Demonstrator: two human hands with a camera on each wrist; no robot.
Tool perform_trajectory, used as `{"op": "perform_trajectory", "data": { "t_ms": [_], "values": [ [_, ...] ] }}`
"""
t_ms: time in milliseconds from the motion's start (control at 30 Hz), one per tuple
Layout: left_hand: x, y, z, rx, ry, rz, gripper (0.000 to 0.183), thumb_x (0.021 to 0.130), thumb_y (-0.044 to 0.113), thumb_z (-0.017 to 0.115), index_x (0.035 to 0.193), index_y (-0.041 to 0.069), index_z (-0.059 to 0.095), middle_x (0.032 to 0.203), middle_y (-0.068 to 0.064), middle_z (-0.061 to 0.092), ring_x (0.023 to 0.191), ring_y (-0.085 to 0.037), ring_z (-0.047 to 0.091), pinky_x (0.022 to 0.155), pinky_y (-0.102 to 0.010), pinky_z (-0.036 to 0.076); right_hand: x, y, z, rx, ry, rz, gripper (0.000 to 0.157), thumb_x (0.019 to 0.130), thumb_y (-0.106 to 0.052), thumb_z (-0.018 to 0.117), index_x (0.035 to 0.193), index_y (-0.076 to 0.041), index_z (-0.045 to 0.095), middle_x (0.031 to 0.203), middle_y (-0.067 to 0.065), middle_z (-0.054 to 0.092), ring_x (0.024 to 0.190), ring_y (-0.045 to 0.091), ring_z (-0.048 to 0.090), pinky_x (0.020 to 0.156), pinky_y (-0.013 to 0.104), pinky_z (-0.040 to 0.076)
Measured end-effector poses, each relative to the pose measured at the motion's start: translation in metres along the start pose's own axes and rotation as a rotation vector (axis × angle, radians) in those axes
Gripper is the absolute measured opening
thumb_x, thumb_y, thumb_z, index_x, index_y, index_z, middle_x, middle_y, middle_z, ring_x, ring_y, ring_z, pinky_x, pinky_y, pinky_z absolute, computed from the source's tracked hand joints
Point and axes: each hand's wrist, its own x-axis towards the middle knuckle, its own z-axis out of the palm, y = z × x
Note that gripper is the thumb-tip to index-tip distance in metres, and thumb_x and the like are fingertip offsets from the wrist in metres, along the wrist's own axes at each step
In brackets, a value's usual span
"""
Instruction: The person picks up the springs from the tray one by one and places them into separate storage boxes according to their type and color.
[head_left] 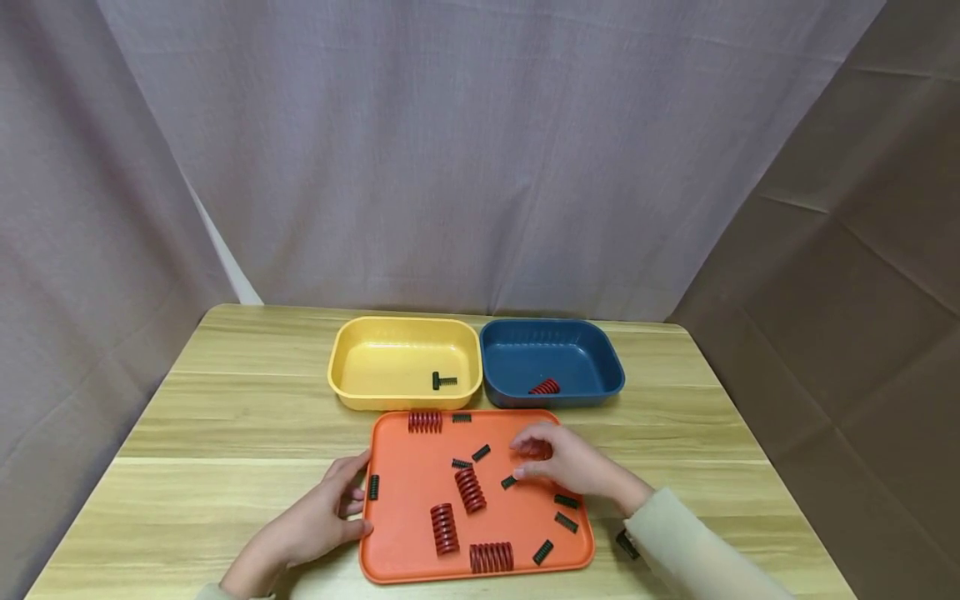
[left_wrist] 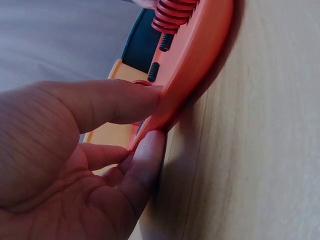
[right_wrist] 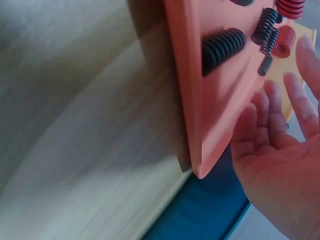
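Note:
My left hand (head_left: 318, 510) holds the left rim of an orange tray (head_left: 405, 500), its thumb and fingers against the edge. Above the tray's right half hovers my right hand (head_left: 573, 462), fingers loosely bent and apart, gripping nothing. Its thumb tip is right by a small dark spring (head_left: 509, 482). Under its fingers a red spring (head_left: 534, 450) is partly hidden. Other large red springs (head_left: 444, 529) and several small dark springs (head_left: 543, 552) lie scattered on the tray. In the right wrist view a dark spring (right_wrist: 223, 47) sits near the tray's rim.
Behind the tray stand a yellow bin (head_left: 405, 402) with two small dark springs (head_left: 442, 381) and a blue bin (head_left: 553, 400) with a red spring (head_left: 544, 387). A dark object (head_left: 627, 544) lies on the wooden table (head_left: 225, 450) beside the right sleeve. Curtains hang around the table.

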Motion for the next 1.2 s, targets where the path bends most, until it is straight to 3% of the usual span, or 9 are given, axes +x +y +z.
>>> {"op": "perform_trajectory", "data": {
  "t_ms": [233,567,1200],
  "values": [
    [0.001,0.000,0.000,0.012,0.004,0.001,0.095,0.077,-0.003,0.076,0.152,-0.004,0.017,0.140,-0.018,0.029,0.109,-0.028,0.045,0.089,-0.029,0.050,0.000,0.003,0.007,-0.053,-0.111,0.017,0.022,0.083,-0.030,0.077,0.099,-0.019,0.067,0.094,-0.004,0.062,0.088,0.017,0.056,0.077,0.028,0.049],
    [0.000,0.003,0.001,0.006,0.000,-0.002,0.095,0.078,-0.004,0.076,0.152,-0.004,0.016,0.141,-0.018,0.028,0.109,-0.029,0.045,0.089,-0.029,0.050,0.002,0.005,0.012,-0.167,-0.100,0.013,0.015,0.082,-0.032,0.076,0.087,-0.025,0.064,0.087,-0.005,0.058,0.080,0.016,0.050,0.070,0.029,0.045],
    [-0.001,0.001,0.001,-0.011,-0.001,0.012,0.096,0.077,-0.006,0.075,0.152,-0.004,0.015,0.141,-0.019,0.027,0.110,-0.030,0.045,0.090,-0.029,0.050,0.002,0.003,0.014,-0.170,-0.092,0.029,0.013,0.085,-0.032,0.074,0.083,-0.025,0.064,0.081,-0.009,0.056,0.075,0.012,0.049,0.067,0.028,0.044]
  ]
}}
